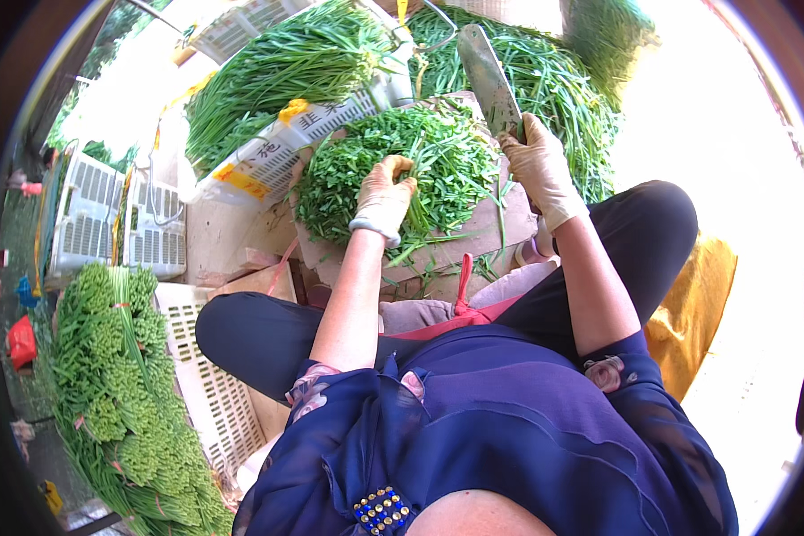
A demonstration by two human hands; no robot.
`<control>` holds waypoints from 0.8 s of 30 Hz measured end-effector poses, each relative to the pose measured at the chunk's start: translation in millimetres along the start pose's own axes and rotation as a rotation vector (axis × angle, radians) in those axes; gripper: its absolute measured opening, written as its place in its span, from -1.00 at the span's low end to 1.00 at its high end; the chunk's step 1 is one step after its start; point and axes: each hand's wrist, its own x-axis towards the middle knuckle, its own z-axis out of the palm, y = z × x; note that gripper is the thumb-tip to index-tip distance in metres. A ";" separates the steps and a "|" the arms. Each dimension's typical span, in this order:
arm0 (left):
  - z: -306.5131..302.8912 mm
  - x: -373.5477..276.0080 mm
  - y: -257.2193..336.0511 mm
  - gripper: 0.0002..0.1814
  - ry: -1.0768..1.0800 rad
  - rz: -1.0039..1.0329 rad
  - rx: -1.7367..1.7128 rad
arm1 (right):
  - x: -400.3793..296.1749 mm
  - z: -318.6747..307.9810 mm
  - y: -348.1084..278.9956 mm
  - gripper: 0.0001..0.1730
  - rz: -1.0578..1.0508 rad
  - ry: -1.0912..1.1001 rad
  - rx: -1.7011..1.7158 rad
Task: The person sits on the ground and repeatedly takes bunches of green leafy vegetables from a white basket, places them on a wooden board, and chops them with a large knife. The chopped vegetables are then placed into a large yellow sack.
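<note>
A heap of short, trimmed green stalks and leaves (348, 181) lies on a brownish board (442, 258) in front of my knees. My left hand (385, 194), in a pale glove, rests at the heap with fingers curled and touching some loose green blades; whether it grips them I cannot tell. My right hand (539, 161), gloved too, is closed around the handle of a broad-bladed metal knife (489, 77). The blade points up and away, above the right edge of the heap, and its face is stained.
A white plastic crate (288, 154) of long green chives (275, 80) stands at the upper left. Loose long leaves (563, 100) are piled behind the board. Bundled flowering stalks (127, 402) lie at lower left beside a slotted crate (208, 382). Yellow cloth (693, 308) hangs at right.
</note>
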 end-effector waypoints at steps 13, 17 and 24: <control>-21.2 -93.0 -107.1 -0.77 0.604 -0.251 0.319 | -62.2 92.6 -28.5 -0.76 -0.457 -0.599 -0.250; -1.7 -97.3 -114.5 -0.78 0.641 -0.295 0.299 | -71.6 118.4 -15.6 -0.77 -0.543 -0.743 -0.427; 0.2 -89.9 -128.2 -0.83 0.521 -0.401 0.370 | -84.7 154.8 30.9 -0.90 -0.538 -0.751 -0.568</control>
